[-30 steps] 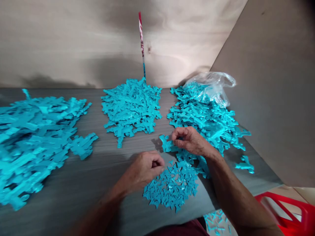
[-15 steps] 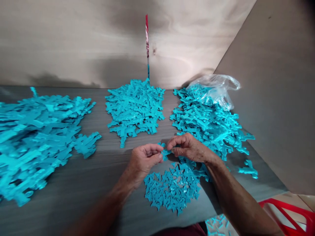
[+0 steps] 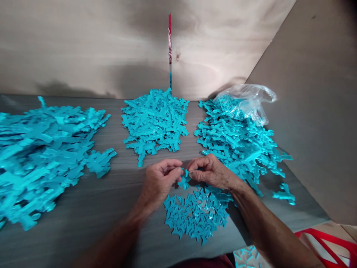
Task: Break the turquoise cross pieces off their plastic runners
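Observation:
Between my two hands hangs a small turquoise piece [image 3: 184, 181], pinched at its upper edges. My left hand [image 3: 164, 176] has thumb and fingers closed on its left side. The thumb and forefinger of my right hand [image 3: 208, 170] pinch its right side, and the fingertips of both hands nearly meet. Just below them lies a flat heap of small turquoise star-like pieces [image 3: 196, 216]. Behind my right hand spreads a pile of larger turquoise pieces [image 3: 237, 137], and another pile [image 3: 156, 119] stands at the back middle.
A large turquoise pile [image 3: 41, 160] covers the left of the grey table [image 3: 111, 208]. A clear plastic bag [image 3: 251, 100] rests on the right pile. A red and blue strip [image 3: 170, 52] stands against the wooden back wall. A red frame [image 3: 329, 242] shows at the lower right.
Both hands have drawn closer together, and the piece between them now hangs a little lower. The view has shifted slightly.

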`<state>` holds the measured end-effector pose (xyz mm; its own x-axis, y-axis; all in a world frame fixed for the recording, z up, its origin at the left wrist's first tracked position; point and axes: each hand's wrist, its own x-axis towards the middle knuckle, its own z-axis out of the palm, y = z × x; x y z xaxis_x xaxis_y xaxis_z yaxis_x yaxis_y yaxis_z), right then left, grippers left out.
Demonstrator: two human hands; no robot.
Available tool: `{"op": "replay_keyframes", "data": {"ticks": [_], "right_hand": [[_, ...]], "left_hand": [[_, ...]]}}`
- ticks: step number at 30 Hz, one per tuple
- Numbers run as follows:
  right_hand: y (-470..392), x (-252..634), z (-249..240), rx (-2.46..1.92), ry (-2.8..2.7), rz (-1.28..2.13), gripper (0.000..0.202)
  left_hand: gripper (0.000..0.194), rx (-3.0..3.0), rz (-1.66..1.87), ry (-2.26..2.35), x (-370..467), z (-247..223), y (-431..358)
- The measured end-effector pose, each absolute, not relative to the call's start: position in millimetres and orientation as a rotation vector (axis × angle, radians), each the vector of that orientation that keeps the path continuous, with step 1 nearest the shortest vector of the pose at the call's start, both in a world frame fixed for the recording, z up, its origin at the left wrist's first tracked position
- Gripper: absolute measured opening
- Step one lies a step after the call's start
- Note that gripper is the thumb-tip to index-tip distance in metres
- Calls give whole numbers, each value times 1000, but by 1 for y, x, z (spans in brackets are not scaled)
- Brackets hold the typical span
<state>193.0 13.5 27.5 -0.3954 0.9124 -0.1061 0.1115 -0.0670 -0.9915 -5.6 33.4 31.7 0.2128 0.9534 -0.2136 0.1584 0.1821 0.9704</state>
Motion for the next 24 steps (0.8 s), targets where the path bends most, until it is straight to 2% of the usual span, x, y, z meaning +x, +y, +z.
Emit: {"op": "replay_keyframes", "data": {"ticks": [4,8,14,18,24], "right_hand": [[14,194,23,-1103,-1406,1628,23],[14,195,18,-1077,-1370,1642,25],[16,195,14,-1076,-1332,1589,24],[18,192,20,-1071,-1472,1339,14],[17,186,23,-1124,-1821,661,8]], "left_hand": [[31,1268,961,1314,-8,32,40],[43,1241,766,1162,-9,26,39],[27,1207,697,1099,-8,27,35],[13,1256,710,1203,-8,29,36],[19,1309,696,1271,-8,27,36]]}}
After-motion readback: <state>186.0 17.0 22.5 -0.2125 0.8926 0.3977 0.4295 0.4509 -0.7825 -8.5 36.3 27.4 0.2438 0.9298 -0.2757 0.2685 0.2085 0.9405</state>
